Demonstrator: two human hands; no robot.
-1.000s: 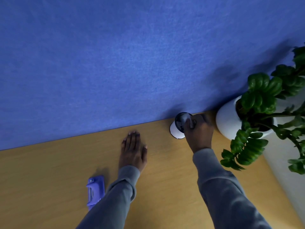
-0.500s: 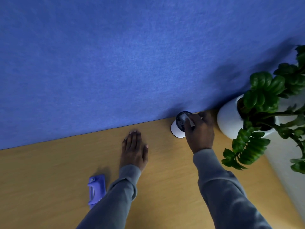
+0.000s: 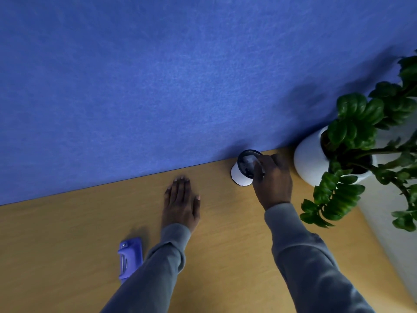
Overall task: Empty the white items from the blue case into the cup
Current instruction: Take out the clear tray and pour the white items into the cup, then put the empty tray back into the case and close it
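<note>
Writing: none can be read on the case, the cup or the pot
Surface point(image 3: 67, 233): light wood, running back to a blue felt wall point(image 3: 158, 75)
Blue case point(image 3: 130, 256): lies flat near the front on the left, just beside the left sleeve point(image 3: 167, 249); whether it is open and what it holds cannot be told
Left hand point(image 3: 181, 204): palm down on the surface, fingers straight and close together, thumb out to the side; it holds nothing and lies well apart from the case
Cup point(image 3: 240, 175): white outside with a dark rim and dark inside, standing at the back edge against the wall, right of the left hand
Inside the cup: a pale shape shows through the mouth, too blurred to tell what it is
Right hand point(image 3: 272, 177): curled over the right side of the cup's mouth, fingertips bunched at the rim; something small and pale seems to sit at the fingertips, but the blur does not let me say it is pinched
Plant pot point(image 3: 309, 157): white and round, just right of the right hand, filled with a green leafy plant point(image 3: 352, 132) that spills forward over the surface
</note>
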